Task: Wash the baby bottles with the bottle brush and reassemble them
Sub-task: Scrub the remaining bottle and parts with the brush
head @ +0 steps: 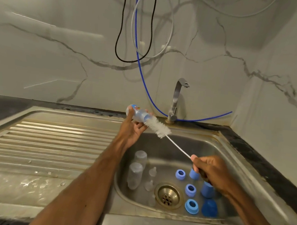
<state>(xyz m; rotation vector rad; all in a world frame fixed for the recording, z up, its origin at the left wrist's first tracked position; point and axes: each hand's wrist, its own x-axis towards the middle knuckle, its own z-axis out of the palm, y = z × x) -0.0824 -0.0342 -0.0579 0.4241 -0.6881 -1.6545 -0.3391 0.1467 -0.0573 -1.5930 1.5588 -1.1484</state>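
Starting at the left side of the counter, the ridged metal draining board (48,139) had drops of water on it. Next to it, above the back left corner of the sink (230,151), the left hand (133,129) held a clear baby bottle (138,114) up in the air. The thumb lay over the bottle near its bottom. The other fingers curled under it, tight on the bottle. The bottle lay on its side with its mouth pointing right. It had a small picture in bright colours near its bottom, but any words on it were too blurry to read.

The tip of the white bottle brush (158,126) was just at the bottle's mouth, and most of the fluffy part was outside. Its thin twisted wire ran down and right to the right hand (209,169). That hand's fingers were curled tight round the handle end, and the thumb and first finger pinched the wire.

Down in the sink, near its left wall, two more clear bottles (135,175) were close together, with small clear teats (152,172) beside them. The round drain (168,195) sat near the front. Right of it were three blue rings (190,190) and three blue caps (209,208). At the back edge of the sink stood the silver tap (176,98), with a blue hose (144,72) hanging behind it.
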